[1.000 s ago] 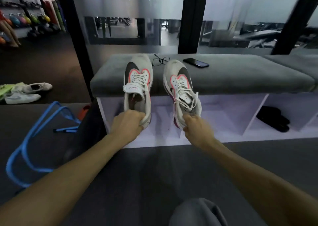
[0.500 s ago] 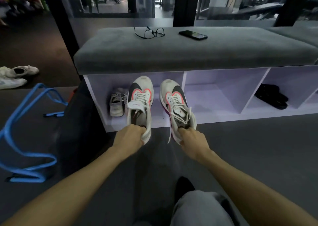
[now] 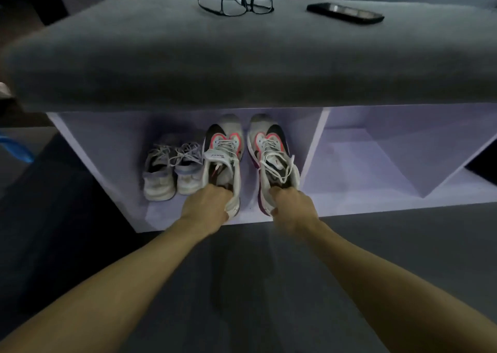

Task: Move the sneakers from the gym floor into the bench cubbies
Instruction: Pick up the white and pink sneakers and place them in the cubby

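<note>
Your left hand (image 3: 207, 204) has its fingers hooked into the heel opening of the left sneaker (image 3: 224, 161), and your right hand (image 3: 291, 204) grips the heel of the right sneaker (image 3: 271, 161) the same way, fingertips hidden inside both collars. Both sneakers sit toes-in inside the left cubby (image 3: 102, 148), heels at its front edge, just beside a smaller pale pair (image 3: 172, 172); the left tongue's label is too blurred to read. On the surface (image 3: 134, 51) above lie glasses (image 3: 235, 1) and a phone (image 3: 345, 12), while a dark item in the far-right cubby is cut off.

White, black and pink sneakers (image 3: 248, 161) lie toes-inward in the left cubby (image 3: 107, 148).
</note>
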A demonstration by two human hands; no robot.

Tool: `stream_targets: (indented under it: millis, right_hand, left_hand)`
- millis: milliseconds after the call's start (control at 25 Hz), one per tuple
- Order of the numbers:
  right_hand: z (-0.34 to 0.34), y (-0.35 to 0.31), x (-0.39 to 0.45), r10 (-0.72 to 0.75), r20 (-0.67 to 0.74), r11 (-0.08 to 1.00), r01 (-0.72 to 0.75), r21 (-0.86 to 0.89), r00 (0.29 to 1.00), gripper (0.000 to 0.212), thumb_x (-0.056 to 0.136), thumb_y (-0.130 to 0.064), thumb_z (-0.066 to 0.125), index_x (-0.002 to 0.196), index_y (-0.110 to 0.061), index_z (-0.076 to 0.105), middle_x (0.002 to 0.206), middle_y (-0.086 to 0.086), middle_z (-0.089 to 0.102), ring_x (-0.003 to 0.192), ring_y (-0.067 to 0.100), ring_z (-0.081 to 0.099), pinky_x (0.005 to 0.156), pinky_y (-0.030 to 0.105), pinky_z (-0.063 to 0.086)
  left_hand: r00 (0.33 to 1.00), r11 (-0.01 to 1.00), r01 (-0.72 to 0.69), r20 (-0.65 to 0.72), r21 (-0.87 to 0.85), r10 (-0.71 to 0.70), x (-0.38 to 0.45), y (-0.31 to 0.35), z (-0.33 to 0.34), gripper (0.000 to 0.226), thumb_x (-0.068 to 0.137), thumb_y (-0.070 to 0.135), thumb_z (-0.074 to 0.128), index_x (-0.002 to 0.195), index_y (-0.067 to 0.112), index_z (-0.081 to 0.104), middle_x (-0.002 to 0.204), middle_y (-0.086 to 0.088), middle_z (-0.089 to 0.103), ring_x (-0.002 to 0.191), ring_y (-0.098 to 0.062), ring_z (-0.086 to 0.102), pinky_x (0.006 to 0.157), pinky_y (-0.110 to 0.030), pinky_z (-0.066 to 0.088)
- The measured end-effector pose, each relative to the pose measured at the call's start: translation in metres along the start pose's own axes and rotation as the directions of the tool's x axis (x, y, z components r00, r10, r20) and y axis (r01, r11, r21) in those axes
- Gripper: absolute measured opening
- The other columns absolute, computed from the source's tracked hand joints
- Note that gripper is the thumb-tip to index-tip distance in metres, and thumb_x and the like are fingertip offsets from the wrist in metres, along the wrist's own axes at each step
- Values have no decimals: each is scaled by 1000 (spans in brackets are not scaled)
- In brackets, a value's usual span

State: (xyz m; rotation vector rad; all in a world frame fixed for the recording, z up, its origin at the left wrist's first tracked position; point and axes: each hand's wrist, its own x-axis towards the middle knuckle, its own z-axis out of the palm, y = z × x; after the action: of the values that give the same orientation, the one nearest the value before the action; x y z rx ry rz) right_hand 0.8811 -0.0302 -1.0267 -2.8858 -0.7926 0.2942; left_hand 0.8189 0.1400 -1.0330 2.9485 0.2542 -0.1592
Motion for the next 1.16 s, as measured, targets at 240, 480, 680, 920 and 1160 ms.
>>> stream_targets:
  millis: [240, 480, 680, 920, 1160]
  right_hand:
    - [38, 14, 111, -25, -29, 999, 24, -21, 999, 23, 92, -9, 49, 114, -10, 53, 108, 10, 62, 96, 30, 60, 82, 36, 49]
    - [64, 34, 162, -90, -46, 996, 89, -11, 995, 26, 93, -8, 48, 118, -5, 50, 116, 14, 56, 102, 31, 56, 82, 38, 46]
    - [78, 45, 185, -110, -1, 994, 110, -21, 994, 42, 94, -13, 54, 134, -12, 39, 127, 12, 53, 113, 27, 55, 95, 35, 48]
    - [79, 52, 178, -209, -207, 977, 212, -5, 956, 75, 81, -31, 71, 142, -14, 32, 142, 10, 42, 129, 30, 40, 97, 43, 47]
    - [35, 41, 129, -207, -315, 977, 215, -9, 926, 99, 66, -62, 70, 144, -23, 25, 150, -1, 32, 135, 24, 29, 108, 43, 27]
  left_hand:
    - [1000, 994, 5, 29, 109, -8, 107, -20, 37, 21, 89, 16, 59, 108, 9, 63, 109, -12, 65, 101, -32, 61, 77, -37, 48]
    - [996, 998, 42, 79, 40, -45, 164, -40, 65, 24, 88, 22, 60, 109, 11, 61, 115, -13, 60, 105, -32, 59, 80, -36, 46]
    - [997, 998, 49, 60, 29, -51, 185, -46, 82, 30, 85, 23, 64, 113, 14, 59, 114, -10, 63, 105, -30, 60, 79, -36, 48]
    - [997, 996, -7, -72, -90, 0, 174, -49, 80, 57, 76, 46, 70, 122, 21, 45, 127, -2, 50, 112, -27, 53, 76, -34, 47]
    - [971, 997, -27, -237, -79, 7, 117, -40, 35, 85, 61, 67, 71, 127, 26, 37, 133, 0, 42, 121, -27, 46, 84, -43, 51]
